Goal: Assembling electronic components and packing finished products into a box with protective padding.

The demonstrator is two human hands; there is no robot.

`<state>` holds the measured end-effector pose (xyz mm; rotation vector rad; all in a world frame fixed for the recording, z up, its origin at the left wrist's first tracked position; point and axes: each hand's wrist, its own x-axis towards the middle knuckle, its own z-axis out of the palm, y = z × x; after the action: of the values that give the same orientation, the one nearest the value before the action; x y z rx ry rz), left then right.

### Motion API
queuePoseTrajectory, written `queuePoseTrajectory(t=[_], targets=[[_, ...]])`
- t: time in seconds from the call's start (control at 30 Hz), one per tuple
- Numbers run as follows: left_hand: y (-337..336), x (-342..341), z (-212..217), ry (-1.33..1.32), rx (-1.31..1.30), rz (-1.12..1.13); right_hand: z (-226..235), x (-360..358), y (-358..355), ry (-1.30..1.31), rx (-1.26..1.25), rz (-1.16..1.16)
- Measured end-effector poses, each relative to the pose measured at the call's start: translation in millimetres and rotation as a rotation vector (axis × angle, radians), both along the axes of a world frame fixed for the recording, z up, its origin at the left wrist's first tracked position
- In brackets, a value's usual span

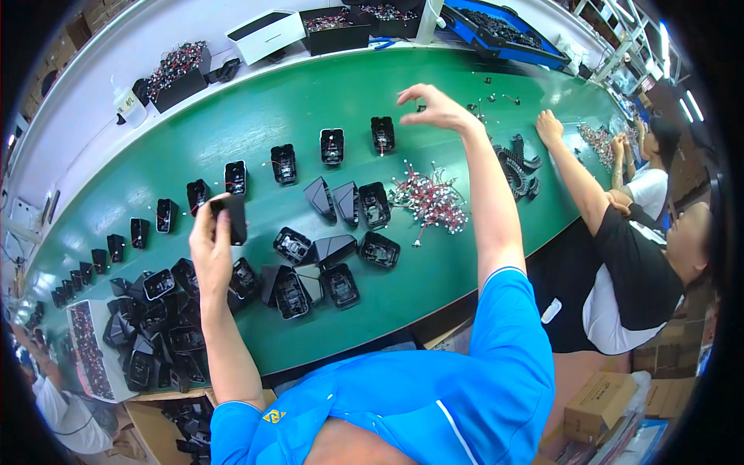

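Note:
My left hand [211, 246] is closed around a black plastic housing [234, 220], raised over the left part of the green table. Out over the far middle reaches my right hand [435, 108], its thumb and fingers apart and nothing visible between them. Just beyond those fingertips is a small black part [421, 108]. An open black housing [383, 135] with a red wire stands to the left of that hand, at the end of a curved row of similar housings [284, 164]. Nearer me lies a pile of red-and-black wired connectors [430, 198], beside several loose housings [292, 293].
A heap of black housings [155, 325] and a white box of wired parts [97, 349] occupy the left. Curved black strips [515, 167] lie to the right, near a co-worker's arm [570, 159]. Bins and a blue tray [504, 39] line the far edge.

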<state>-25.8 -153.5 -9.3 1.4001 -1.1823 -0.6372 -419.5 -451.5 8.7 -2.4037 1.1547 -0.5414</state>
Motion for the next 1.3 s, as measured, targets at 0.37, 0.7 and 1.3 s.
queuePoseTrajectory(t=[0.37, 0.7, 1.3], targets=[[27.2, -22.6, -10.5, 0.828, 0.002, -0.487, -18.8, 33.4, -15.3, -0.261, 0.092, -0.55], [37.4, -41.2, -11.2, 1.221, -0.038, -0.311, 19.1, 162.9, 218.0, -0.734, -0.079, 0.25], [34.0, -48.5, -8.1, 1.5, -0.138, -0.482, -32.2, 204.6, 299.4, -0.726, -0.313, 0.453]])
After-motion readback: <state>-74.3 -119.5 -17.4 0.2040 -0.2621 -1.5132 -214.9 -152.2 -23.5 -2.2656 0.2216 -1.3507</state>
